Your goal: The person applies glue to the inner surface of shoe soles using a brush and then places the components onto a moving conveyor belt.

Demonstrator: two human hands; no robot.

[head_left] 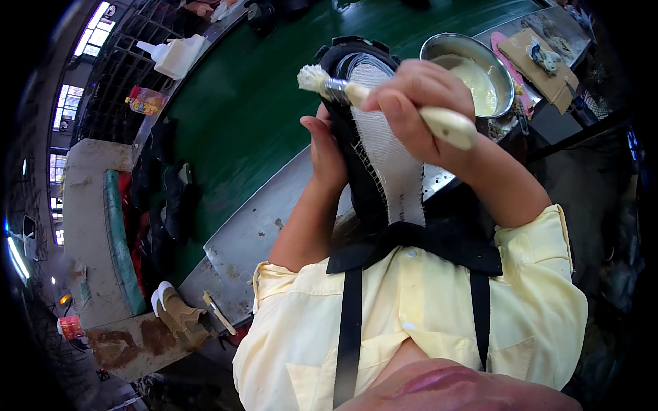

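Observation:
My right hand (428,103) is closed around the pale handle of a paintbrush (449,127). Its bristles, clotted with a whitish paste, point left over the toe end of a black shoe upper (367,185). That shoe is bottom up in front of my chest, showing a pale woven insole (387,140) with frayed edges. On its left side, my left hand (323,154) grips the shoe; the thumb shows, and the other fingers are mostly hidden behind it. To the right of the toe stands a steel bowl (505,74) holding a cream-coloured liquid.
A green belt (253,123) runs behind a steel ledge (257,222). Several black shoes (168,198) lie along the left. Nearer are tan boots (179,318) and another brush (218,314). A white plastic bottle (179,56) lies far left; cardboard (531,65) is right of the bowl.

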